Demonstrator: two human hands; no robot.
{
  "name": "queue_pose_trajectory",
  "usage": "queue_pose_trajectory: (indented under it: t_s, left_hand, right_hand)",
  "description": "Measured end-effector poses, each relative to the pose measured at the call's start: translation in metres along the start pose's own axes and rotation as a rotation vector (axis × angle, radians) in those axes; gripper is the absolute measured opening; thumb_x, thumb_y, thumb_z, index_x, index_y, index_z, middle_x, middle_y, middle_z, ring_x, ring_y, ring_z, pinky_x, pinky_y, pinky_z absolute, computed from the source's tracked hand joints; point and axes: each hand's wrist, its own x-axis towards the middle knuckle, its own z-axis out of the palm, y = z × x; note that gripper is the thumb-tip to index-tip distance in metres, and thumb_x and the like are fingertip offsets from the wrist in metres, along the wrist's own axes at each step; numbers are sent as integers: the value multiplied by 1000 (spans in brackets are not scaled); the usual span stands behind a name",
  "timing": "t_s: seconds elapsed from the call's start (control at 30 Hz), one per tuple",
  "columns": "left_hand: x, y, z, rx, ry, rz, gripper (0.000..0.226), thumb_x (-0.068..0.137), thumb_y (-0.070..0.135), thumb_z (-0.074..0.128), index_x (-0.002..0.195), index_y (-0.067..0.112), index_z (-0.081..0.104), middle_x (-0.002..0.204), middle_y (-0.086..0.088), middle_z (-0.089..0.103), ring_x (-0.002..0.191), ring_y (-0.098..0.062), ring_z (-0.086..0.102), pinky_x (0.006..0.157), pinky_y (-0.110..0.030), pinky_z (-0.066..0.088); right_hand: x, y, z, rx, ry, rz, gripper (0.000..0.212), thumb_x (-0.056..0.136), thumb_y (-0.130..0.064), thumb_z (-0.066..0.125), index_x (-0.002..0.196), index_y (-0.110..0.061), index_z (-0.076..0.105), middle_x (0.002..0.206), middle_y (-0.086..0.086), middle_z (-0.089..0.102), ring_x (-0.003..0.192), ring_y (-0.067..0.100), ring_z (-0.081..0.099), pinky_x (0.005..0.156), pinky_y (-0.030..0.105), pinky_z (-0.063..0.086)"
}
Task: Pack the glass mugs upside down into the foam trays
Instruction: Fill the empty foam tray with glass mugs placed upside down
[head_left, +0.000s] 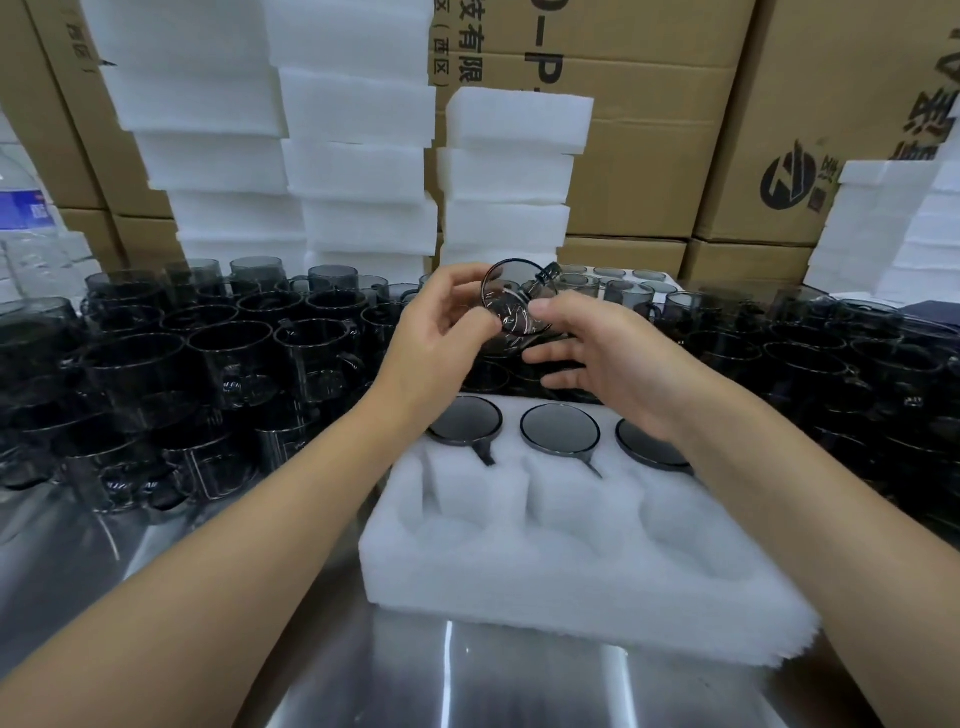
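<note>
A smoky grey glass mug (511, 304) is held tilted in the air above the far edge of a white foam tray (571, 566). My left hand (441, 332) pinches it from the left and my right hand (597, 353) curls round it from the right and below. The tray's far row holds three mugs upside down, at the left (465, 418), the middle (560, 427) and the right (649, 441), the last partly hidden by my right wrist. The near row's pockets are empty.
Several loose grey mugs crowd the steel table on the left (218, 358) and right (831, 353). Stacks of white foam trays (358, 156) and cardboard boxes (649, 156) stand behind. A filled tray (623, 278) lies behind the hands. A plastic bottle (21, 208) stands far left.
</note>
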Motion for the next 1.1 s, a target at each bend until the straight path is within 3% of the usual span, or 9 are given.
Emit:
queue_pose_trajectory:
  t_s: [0.13, 0.23, 0.37, 0.53, 0.63, 0.73, 0.83, 0.97, 1.1]
  left_hand:
    - [7, 8, -6, -130, -16, -79, 38, 72, 16, 43, 103, 20, 64, 98, -5, 66, 91, -14, 61, 84, -32, 50]
    - [15, 17, -18, -183, -70, -195, 38, 71, 21, 43, 97, 17, 70, 90, 1, 71, 82, -13, 65, 77, -29, 55]
    - [21, 28, -41, -148, -283, -406, 46, 70, 26, 44, 103, 4, 68, 98, -12, 71, 81, -21, 69, 69, -29, 57]
    - [15, 39, -67, 19, -578, -601, 39, 73, 27, 48, 93, 9, 77, 99, -14, 74, 83, -21, 72, 67, -24, 57]
    - [14, 39, -67, 23, -631, -653, 48, 70, 28, 56, 109, 2, 66, 94, -16, 73, 80, -21, 71, 67, -25, 57]
    - [13, 35, -60, 11, -664, -697, 51, 77, 30, 45, 121, 5, 57, 96, -18, 72, 86, -27, 69, 80, -34, 57]
    - [13, 33, -56, -49, -639, -717, 52, 79, 27, 42, 125, 5, 53, 90, -14, 73, 79, -26, 71, 71, -32, 57]
    - [12, 30, -55, -16, -649, -689, 48, 84, 31, 48, 122, 2, 54, 94, -20, 72, 86, -30, 70, 77, -38, 58]
    - [13, 34, -55, -19, -662, -630, 77, 79, 70, 51, 125, 9, 52, 111, -20, 69, 99, -31, 68, 79, -33, 56]
  right_hand:
    - [0, -3, 0, 113, 20, -87, 27, 69, -44, 59, 93, -36, 67, 105, -10, 67, 89, 8, 64, 77, 30, 46]
    - [-3, -4, -2, 113, 65, -222, 47, 72, -40, 65, 117, -45, 53, 108, -10, 65, 85, 5, 66, 70, 26, 48]
    - [-9, -5, 4, -14, -70, -339, 43, 74, -26, 69, 114, -40, 60, 101, -13, 69, 68, 9, 61, 55, 22, 44]
    - [-16, -8, 6, -153, -297, -273, 61, 64, -32, 80, 118, -49, 57, 100, -14, 67, 73, 16, 58, 73, 35, 49]
    - [-21, -11, 9, -273, -354, -270, 67, 62, -39, 78, 122, -54, 53, 118, -20, 61, 77, 14, 58, 82, 40, 52]
    - [-23, -13, 10, -265, -417, -277, 71, 68, -26, 77, 129, -47, 47, 131, -20, 55, 94, 32, 60, 90, 49, 48]
    - [-24, -13, 7, -235, -466, -269, 71, 74, -9, 69, 135, -37, 45, 136, -13, 53, 109, 47, 52, 89, 43, 50]
    - [-23, -15, 4, -220, -445, -242, 69, 73, -9, 70, 133, -37, 50, 124, -15, 58, 78, 21, 58, 76, 26, 52]
    - [-21, -19, 1, -268, -269, -249, 57, 63, -36, 78, 117, -45, 62, 103, -10, 65, 66, 14, 56, 65, 22, 50]
